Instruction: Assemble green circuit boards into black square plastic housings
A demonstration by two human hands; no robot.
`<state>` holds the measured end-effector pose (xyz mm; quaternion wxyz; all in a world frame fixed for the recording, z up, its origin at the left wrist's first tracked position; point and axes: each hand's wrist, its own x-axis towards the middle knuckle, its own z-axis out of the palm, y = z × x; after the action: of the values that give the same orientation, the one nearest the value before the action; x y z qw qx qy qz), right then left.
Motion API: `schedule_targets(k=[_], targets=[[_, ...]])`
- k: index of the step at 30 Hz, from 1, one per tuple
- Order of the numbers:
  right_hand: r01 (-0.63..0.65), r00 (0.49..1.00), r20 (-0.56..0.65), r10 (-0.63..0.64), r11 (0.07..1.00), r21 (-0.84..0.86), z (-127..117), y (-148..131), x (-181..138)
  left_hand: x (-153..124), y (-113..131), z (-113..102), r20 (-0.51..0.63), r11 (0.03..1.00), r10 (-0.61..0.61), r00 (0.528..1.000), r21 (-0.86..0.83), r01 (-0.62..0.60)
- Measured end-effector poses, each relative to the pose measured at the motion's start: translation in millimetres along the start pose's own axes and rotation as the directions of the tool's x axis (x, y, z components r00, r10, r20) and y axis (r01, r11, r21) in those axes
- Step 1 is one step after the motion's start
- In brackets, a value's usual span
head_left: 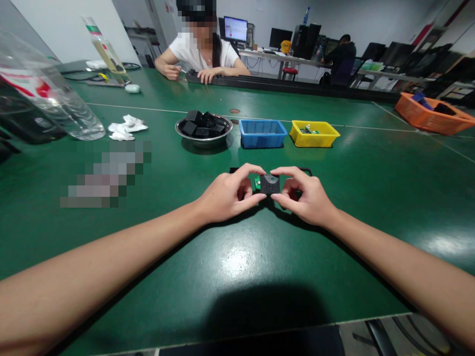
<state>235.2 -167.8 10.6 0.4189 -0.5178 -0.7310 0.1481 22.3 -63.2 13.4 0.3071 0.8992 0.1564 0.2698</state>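
Between my two hands a small black plastic housing (pixel 270 185) is held just above the green table. My left hand (pixel 237 195) pinches its left side between thumb and index finger. On the opposite side, my right hand (pixel 305 195) grips it the same way. A small green circuit board (pixel 257 183) shows at the housing's left edge; how the two are joined I cannot tell. Behind the hands lies a dark frame-like object (pixel 306 171), mostly hidden.
Beyond my hands stand a metal bowl (pixel 204 143) of black housings, a blue bin (pixel 262 140) and a yellow bin (pixel 315 140) with small green parts. An orange basket (pixel 432 117) sits far right. Crumpled tissue (pixel 126 127) and a large bottle (pixel 70 106) are left. A person (pixel 204 54) sits opposite.
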Motion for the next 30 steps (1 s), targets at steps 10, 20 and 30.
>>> schedule_targets(k=[10,20,30], targets=[[-0.033,0.999,0.009,0.033,0.999,0.042,-0.1,-0.5,0.0,-0.1,2.0,-0.7,-0.033,1.000,0.022,0.999,0.011,-0.021],[-0.031,0.999,0.006,0.031,0.999,0.030,-0.2,-0.3,-0.4,-0.1,2.6,-1.2,-0.019,1.000,0.011,1.000,-0.004,-0.011],[-0.024,1.000,0.006,0.024,0.999,0.026,-0.6,-0.5,-0.3,0.7,1.9,-1.8,-0.009,1.000,0.017,1.000,-0.014,-0.017]])
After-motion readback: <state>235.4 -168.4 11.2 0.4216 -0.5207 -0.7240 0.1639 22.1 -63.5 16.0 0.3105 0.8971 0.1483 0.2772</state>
